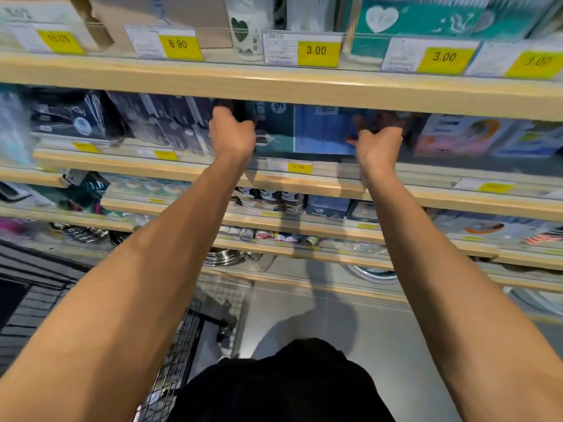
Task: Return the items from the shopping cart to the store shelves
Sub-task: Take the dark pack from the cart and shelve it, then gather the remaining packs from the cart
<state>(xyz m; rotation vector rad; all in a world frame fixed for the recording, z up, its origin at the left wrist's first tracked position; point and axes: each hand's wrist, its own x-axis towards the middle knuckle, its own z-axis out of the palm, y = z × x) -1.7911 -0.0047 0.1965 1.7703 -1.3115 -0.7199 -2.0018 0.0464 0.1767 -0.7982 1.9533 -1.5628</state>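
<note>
Blue-and-teal, a flat pack (307, 129) sits upright on the second shelf (195, 172), long axis left to right, as the left hand (233, 132) and right hand (379, 141) curl fingers round its ends, equally near.

A flat rectangular package (304, 129), dark teal on its left part and light blue on its right, stands upright on the second wooden store shelf (304, 182) from the top, its printed face turned outward. Its bottom edge sits just behind the shelf's front edge, above a yellow price tag, and its top reaches up under the front lip of the shelf above. The left hand (233, 132) grips its upper left corner with curled fingers; the right hand (379, 141) grips its right edge the same way. The black wire-mesh shopping cart (182, 345) stands on the floor at lower left, its contents too blurred to tell.
</note>
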